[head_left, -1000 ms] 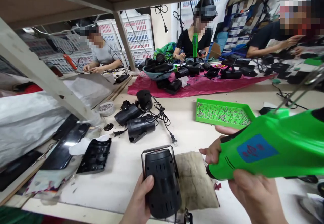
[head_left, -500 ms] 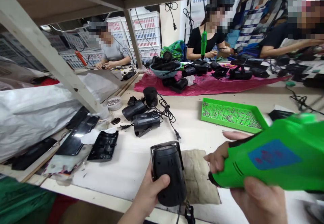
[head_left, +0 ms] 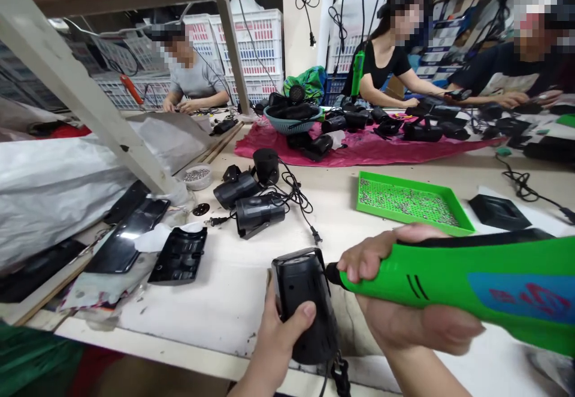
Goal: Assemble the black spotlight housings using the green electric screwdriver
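Left hand (head_left: 281, 331) gripping a black lamp (head_left: 303, 301) over the bench (head_left: 193, 307). Right hand (head_left: 395, 301) closed tight around a big green screwdriver (head_left: 458, 283), its tip just beside the lamp.

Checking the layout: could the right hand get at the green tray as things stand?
Likely yes, once freed: nothing stands between the right hand and the green tray beyond it, but that hand now grips the green electric screwdriver.

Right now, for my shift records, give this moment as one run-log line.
left hand: black lamp housing | right hand: green electric screwdriver, tip at housing
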### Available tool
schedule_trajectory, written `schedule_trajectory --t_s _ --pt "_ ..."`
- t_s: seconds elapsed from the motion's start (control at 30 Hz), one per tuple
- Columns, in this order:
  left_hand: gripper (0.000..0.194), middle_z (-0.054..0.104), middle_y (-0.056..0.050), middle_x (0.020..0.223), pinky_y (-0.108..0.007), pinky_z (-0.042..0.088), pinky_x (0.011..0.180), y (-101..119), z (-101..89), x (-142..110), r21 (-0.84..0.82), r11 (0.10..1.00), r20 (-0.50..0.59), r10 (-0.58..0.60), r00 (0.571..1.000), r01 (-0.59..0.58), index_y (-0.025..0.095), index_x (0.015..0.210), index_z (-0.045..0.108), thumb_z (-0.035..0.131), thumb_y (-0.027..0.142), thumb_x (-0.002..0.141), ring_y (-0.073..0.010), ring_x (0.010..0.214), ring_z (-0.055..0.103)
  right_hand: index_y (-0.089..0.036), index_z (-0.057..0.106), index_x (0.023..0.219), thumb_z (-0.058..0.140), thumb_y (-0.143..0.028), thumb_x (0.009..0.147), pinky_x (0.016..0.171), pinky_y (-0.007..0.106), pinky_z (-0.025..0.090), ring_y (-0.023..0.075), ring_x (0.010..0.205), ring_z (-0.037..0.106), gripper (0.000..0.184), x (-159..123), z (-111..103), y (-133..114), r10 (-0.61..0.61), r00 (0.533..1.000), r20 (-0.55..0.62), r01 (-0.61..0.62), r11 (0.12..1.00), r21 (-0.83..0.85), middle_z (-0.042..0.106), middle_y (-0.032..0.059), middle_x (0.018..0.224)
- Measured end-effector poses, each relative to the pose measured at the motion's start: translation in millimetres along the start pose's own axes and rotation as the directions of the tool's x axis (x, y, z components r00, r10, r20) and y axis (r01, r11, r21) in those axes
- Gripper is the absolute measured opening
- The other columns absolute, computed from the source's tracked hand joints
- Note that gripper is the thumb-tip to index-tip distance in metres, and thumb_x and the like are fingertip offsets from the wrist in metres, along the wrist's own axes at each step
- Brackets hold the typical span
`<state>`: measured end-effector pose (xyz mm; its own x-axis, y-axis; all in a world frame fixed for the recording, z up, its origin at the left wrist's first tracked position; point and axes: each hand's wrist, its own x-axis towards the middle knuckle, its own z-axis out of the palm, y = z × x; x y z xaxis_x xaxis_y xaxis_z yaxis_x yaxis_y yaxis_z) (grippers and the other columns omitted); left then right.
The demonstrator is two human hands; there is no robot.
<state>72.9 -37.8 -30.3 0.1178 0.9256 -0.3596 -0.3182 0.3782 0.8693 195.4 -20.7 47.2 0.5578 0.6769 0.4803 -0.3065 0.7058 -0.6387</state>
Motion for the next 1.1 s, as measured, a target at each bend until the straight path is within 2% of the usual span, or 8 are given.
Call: schedule_trajectory --t_s 0.13,0.3,0.53,0.63,0.73,0.8,0.9,1.1 --pt "0.077 0.07 -0.008 0.103 -0.036 0.046 0.093 -2 0.6 3 -0.007 0.999 -0.027 0.031 0.999 -0.031 0.02 0.125 0.053 0.082 0.046 0.059 -0.0288 0.101 0.062 -0.028 0.061 0.088 0.075 -0.063 0.061 0.044 0.029 0.046 0.0135 0.042 0.049 0.046 1 -5 6 0.017 1.0 -0.007 -0.016 1.0 0.007 0.057 -0.006 0.055" --pt "0.074 0.068 -0.01 0.107 -0.041 0.042 0.098 -1 1.5 3 0.004 0.996 0.048 0.088 0.995 -0.088 0.019 0.126 0.052 0.08 0.044 0.062 -0.0314 0.105 0.061 -0.029 0.063 0.086 0.074 -0.064 0.058 0.043 0.028 0.043 0.0131 0.042 0.047 0.046 5 -12 0 0.087 0.996 0.011 -0.087 0.996 0.02 0.054 -0.0055 0.054" --pt "0.07 0.068 -0.009 0.103 -0.039 0.043 0.095 -3 -0.4 4 -0.016 0.995 -0.007 0.096 0.995 -0.096 0.018 0.121 0.052 0.078 0.047 0.064 -0.0295 0.103 0.061 -0.028 0.062 0.092 0.07 -0.066 0.063 0.047 0.028 0.044 0.0123 0.044 0.048 0.049 2 -5 5 -0.007 1.0 0.027 0.007 1.0 0.013 0.057 -0.0067 0.057" --pt "0.065 0.068 -0.01 0.104 -0.037 0.045 0.091 -3 -0.1 8 -0.011 0.998 0.025 0.059 0.998 -0.058 0.018 0.117 0.055 0.078 0.047 0.064 -0.0292 0.101 0.062 -0.029 0.06 0.103 0.069 -0.064 0.066 0.048 0.029 0.044 0.0128 0.045 0.046 0.052 2 -5 -10 -0.012 1.0 0.017 0.013 0.998 -0.063 0.056 -0.0072 0.058" --pt "0.065 0.068 -0.01 0.107 -0.036 0.044 0.091 -2 2.5 10 0.023 0.998 0.013 0.054 0.998 -0.054 0.019 0.118 0.055 0.079 0.042 0.063 -0.029 0.102 0.061 -0.036 0.055 0.109 0.065 -0.049 0.079 0.051 0.03 0.044 0.0129 0.047 0.046 0.035 -3 0 -29 0.033 0.999 -0.002 -0.033 0.995 -0.095 0.055 -0.0078 0.059" --pt "0.066 0.067 -0.01 0.108 -0.036 0.043 0.091 -1 4.6 10 0.045 0.995 0.01 0.083 0.996 -0.084 0.019 0.119 0.054 0.08 0.037 0.061 -0.0293 0.103 0.06 -0.036 0.056 0.106 0.057 -0.054 0.084 0.049 0.031 0.044 0.0131 0.045 0.046 0.029 -8 8 -31 0.042 0.999 0.032 -0.039 0.995 -0.088 0.053 -0.0067 0.058" --pt "0.063 0.067 -0.008 0.104 -0.037 0.043 0.09 0 6.5 10 0.064 0.988 0.053 0.138 0.989 -0.141 0.018 0.119 0.055 0.078 0.033 0.062 -0.0286 0.101 0.06 -0.032 0.059 0.098 0.056 -0.07 0.075 0.044 0.032 0.043 0.014 0.043 0.048 0.044 -12 21 -21 0.028 0.994 0.103 -0.018 0.995 -0.101 0.054 -0.0047 0.056" --pt "0.055 0.068 -0.009 0.1 -0.037 0.044 0.086 -1 2.4 16 0.147 0.976 0.074 0.153 0.985 -0.163 0.018 0.113 0.056 0.076 0.034 0.064 -0.0291 0.097 0.061 -0.03 0.059 0.086 0.064 -0.073 0.065 0.042 0.03 0.041 0.0137 0.04 0.047 0.048 -3 29 1 0.105 0.983 0.152 -0.088 0.99 -0.113 0.053 -0.0052 0.051"
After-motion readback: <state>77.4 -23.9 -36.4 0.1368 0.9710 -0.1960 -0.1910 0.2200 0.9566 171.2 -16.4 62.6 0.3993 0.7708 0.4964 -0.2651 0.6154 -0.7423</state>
